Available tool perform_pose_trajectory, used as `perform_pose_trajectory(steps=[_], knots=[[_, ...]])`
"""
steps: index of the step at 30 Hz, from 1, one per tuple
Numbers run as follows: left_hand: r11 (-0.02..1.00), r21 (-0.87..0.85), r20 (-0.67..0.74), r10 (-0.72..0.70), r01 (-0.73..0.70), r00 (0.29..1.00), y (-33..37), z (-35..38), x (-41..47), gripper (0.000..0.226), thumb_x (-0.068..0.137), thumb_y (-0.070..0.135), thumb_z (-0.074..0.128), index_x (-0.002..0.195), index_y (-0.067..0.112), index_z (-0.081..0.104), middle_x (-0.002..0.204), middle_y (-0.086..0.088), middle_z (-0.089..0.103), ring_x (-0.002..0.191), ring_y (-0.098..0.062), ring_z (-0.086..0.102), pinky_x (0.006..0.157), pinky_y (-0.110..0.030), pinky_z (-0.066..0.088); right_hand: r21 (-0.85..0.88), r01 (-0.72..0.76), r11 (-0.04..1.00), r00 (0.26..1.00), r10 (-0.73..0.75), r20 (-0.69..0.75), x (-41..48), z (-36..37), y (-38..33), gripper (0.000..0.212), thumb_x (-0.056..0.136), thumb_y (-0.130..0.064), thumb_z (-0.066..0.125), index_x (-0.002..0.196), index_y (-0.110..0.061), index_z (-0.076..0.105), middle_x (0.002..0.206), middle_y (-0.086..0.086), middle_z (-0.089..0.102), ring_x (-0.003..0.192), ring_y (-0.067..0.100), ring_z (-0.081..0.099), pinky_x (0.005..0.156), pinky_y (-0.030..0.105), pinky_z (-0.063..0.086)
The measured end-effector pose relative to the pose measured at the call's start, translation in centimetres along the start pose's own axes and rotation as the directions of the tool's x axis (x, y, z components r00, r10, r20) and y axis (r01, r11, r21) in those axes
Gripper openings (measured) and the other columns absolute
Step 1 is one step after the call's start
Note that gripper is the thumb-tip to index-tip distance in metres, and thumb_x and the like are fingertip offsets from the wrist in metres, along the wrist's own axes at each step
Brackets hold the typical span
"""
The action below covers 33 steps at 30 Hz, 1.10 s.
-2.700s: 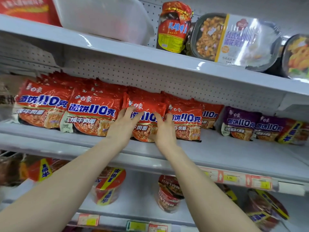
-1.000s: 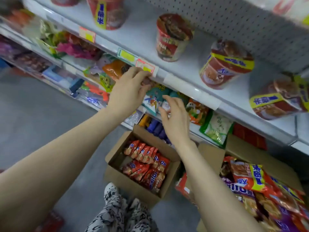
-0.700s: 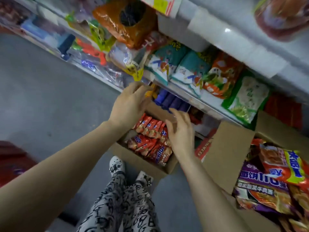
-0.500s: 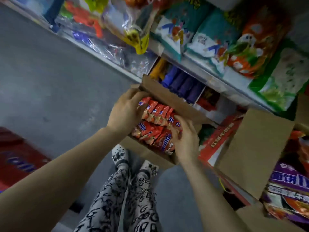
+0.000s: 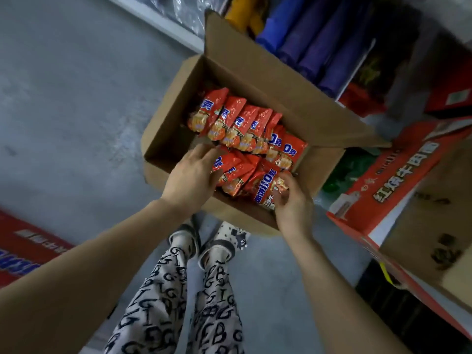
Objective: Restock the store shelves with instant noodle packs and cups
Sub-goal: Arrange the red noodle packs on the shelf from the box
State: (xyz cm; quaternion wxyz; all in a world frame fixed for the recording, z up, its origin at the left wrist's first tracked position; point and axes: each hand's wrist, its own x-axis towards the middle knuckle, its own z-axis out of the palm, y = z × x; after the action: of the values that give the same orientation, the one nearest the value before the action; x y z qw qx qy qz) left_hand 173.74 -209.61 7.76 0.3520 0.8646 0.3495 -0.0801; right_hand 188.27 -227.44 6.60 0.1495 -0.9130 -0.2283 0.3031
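An open cardboard box [image 5: 176,108] stands on the grey floor below me, holding several red instant noodle packs [image 5: 237,123] standing on edge in two rows. My left hand [image 5: 191,175] reaches into the near row with its fingers laid against the left side of a bundle of packs [image 5: 240,175]. My right hand [image 5: 291,200] curls round the right end of the same bundle at the box's near right corner. The packs sit in the box between both hands.
The bottom shelf with blue and purple rolled goods [image 5: 319,44] lies just behind the box. A red printed carton [image 5: 388,180] and a larger brown box [image 5: 429,226] stand to the right. Another red carton [image 5: 23,249] lies at the left. My feet [image 5: 212,238] stand just before the box.
My hands left the red packs on the middle shelf and came down past the lower shelves into the box on the floor. They now close on a bundle of packs.
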Motion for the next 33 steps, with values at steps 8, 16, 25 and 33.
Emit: perform_pose_trajectory(steps=[8, 16, 25, 33], knots=[[0.999, -0.002, 0.104, -0.043, 0.043, 0.994, -3.9, 7.4, 3.1, 0.044, 0.094, 0.027, 0.061, 0.136, 0.017, 0.052, 0.131, -0.009, 0.053, 0.118, -0.032, 0.054, 0.093, -0.047, 0.050, -0.021, -0.050, 0.999, 0.995, 0.052, 0.081, 5.5, 7.6, 1.9, 0.041, 0.095, -0.018, 0.063, 0.136, -0.022, 0.056, 0.133, 0.000, 0.060, 0.119, 0.022, 0.058, 0.096, 0.035, 0.049], [0.990, 0.022, 0.162, -0.138, 0.137, 0.977, -7.6, 10.2, 4.9, 0.057, 0.090, 0.044, 0.045, 0.141, 0.018, 0.045, 0.140, -0.009, 0.047, 0.125, -0.031, 0.050, 0.098, -0.045, 0.049, -0.009, -0.065, 0.998, 0.998, 0.065, 0.015, 11.9, 11.0, 1.1, 0.042, 0.096, -0.023, 0.062, 0.138, -0.023, 0.053, 0.137, -0.001, 0.057, 0.124, 0.020, 0.055, 0.093, 0.034, 0.050], [0.994, -0.054, 0.069, -0.089, 0.093, 0.994, -9.3, 11.6, 8.3, 0.049, 0.094, 0.026, 0.060, 0.140, 0.018, 0.046, 0.142, -0.008, 0.046, 0.127, -0.028, 0.051, 0.101, -0.043, 0.048, 0.185, -0.259, 0.948, 0.964, 0.267, -0.015, 19.2, 12.7, -1.2, 0.044, 0.098, -0.019, 0.061, 0.140, -0.018, 0.047, 0.130, 0.002, 0.063, 0.118, 0.021, 0.061, 0.088, 0.031, 0.050], [0.994, -0.077, 0.052, -0.074, 0.078, 0.996, -9.8, 11.5, 8.5, 0.044, 0.094, 0.023, 0.061, 0.136, 0.018, 0.050, 0.136, -0.008, 0.049, 0.123, -0.028, 0.053, 0.095, -0.041, 0.050, 0.375, -0.407, 0.833, 0.908, 0.414, 0.065, 20.4, 14.2, -2.5, 0.023, 0.097, -0.024, 0.061, 0.118, -0.014, 0.064, 0.123, 0.006, 0.063, 0.109, 0.026, 0.064, 0.087, 0.041, 0.057]])
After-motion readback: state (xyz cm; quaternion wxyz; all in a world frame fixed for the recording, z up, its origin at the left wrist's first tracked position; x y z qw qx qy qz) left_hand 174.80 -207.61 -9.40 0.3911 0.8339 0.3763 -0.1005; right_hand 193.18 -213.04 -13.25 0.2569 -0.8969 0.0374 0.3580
